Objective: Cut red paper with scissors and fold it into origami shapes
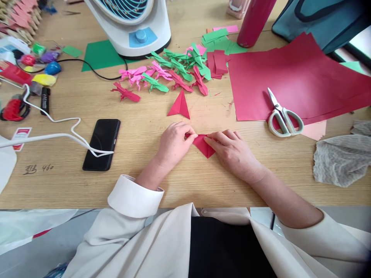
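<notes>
A small folded piece of red paper [203,146] lies on the wooden table [174,181] right in front of me. My left hand [174,142] pinches its left corner with closed fingers. My right hand [234,152] presses on its right side, fingers together on the paper. Just beyond the hands lies a red folded triangle [179,105]. Further back is a heap of finished paper figures [171,71] in pink, green and red.
Large red sheets [304,77] with white-handled scissors [282,116] lie at right, a grey cloth [339,156] beyond. A black phone [102,143] and white cable [58,131] lie at left. A fan base [136,31], red bottle [255,19] and coloured clay lumps [46,67] stand behind.
</notes>
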The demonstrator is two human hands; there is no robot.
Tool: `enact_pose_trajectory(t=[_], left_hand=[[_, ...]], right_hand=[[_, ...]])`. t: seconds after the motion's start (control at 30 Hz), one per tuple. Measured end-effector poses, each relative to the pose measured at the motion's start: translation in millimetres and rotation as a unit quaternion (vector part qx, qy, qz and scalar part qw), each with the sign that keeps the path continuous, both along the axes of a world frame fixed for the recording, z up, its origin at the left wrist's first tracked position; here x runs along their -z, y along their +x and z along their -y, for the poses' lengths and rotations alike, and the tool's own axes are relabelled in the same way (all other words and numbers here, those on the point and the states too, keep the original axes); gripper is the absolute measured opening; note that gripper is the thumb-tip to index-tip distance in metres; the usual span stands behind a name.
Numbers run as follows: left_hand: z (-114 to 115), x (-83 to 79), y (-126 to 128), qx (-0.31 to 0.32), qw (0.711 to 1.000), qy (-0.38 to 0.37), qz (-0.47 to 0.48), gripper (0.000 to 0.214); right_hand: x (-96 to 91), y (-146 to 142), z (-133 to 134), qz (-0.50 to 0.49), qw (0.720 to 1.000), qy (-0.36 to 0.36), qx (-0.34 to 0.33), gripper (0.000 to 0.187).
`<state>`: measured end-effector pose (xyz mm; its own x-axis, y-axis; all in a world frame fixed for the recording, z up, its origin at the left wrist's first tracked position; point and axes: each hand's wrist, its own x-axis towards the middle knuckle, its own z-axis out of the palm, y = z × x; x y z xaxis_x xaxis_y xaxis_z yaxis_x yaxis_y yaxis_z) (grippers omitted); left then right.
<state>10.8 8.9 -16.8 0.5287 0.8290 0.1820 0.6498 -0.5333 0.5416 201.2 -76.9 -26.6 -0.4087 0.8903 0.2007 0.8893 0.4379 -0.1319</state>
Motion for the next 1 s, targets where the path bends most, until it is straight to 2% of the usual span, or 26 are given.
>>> enact_pose_trajectory(t=[0.6, 1.0], left_hand=[[-6.2, -8.3, -10.7, -0.038, 0.996, -0.084, -0.010, 0.015], [-11.9, -9.1, -16.6, -0.042, 0.988, -0.147, 0.033, 0.019]], right_hand=[[-0.2, 0.4, 1.3, -0.003, 1.000, -0.008, 0.003, 0.035], [0.6, 1.0, 0.3, -0.011, 1.000, -0.007, -0.004, 0.037]])
